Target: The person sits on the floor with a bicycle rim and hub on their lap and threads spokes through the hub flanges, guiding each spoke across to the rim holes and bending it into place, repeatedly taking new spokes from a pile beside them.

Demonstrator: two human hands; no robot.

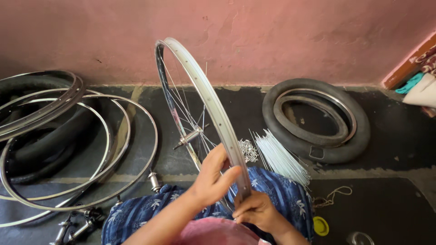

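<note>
A: Nearest first. Right hand (260,211) is closed around the lower arc of the wheel rim (206,97), fingers pinching just where the rim meets the lap. Left hand (213,174) sits a little above it, palm against the rim's left side, fingers half curled over the edge rather than clamped.

B: Where does the rim stand?

A: Upright on edge over the blue patterned cloth (281,193) on the knees, leaning slightly away. Hub (188,137) is at its middle with thin spokes running out; probably not all spokes are fitted, but they are too fine to count.

B: Handling note?

A: My judgement: keep the lower hand as the anchor and let the upper one steady the rim, so it does not twist and strain the spokes already in.

B: Surroundings?

A: Near right on the floor, a small yellow cap (320,225). Further back right, a bundle of loose spokes (281,159) beside a heap of small nipples (248,150), both within reach. Left, bare rims (91,149) stacked over tyres, with a spare hub (154,181) at their edge. Far right, a tyre (318,120) holding another rim. Pink wall (295,41) behind.

B: Obstructions?

A: The loose spokes lie close to the knee.
</note>
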